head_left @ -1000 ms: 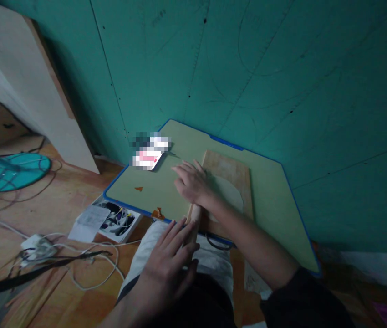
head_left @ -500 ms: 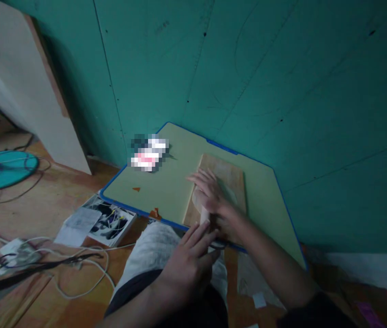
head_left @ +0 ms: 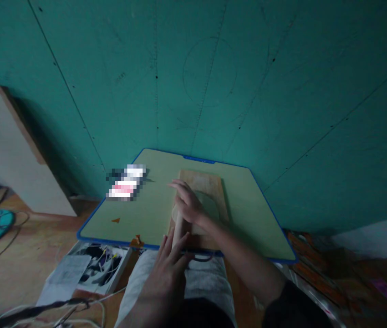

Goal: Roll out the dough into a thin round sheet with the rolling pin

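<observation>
A pale wooden rolling pin lies lengthwise across the left part of a flat, round, whitish dough sheet. The dough rests on a wooden board. My left hand holds the pin's near end at the table edge, its fingers along the sides. Over the far part of the pin, my right hand is laid with the fingers pointing left, hiding that end and some of the dough.
The board is on a pale table with blue edging, against a green wall. A pixelated object sits at the table's left. A white box of cables and loose cords are on the floor at left.
My view has turned, so the table appears lower and further left. Both hands and the rolling pin have shifted left across the dough, towards the board's left edge.
</observation>
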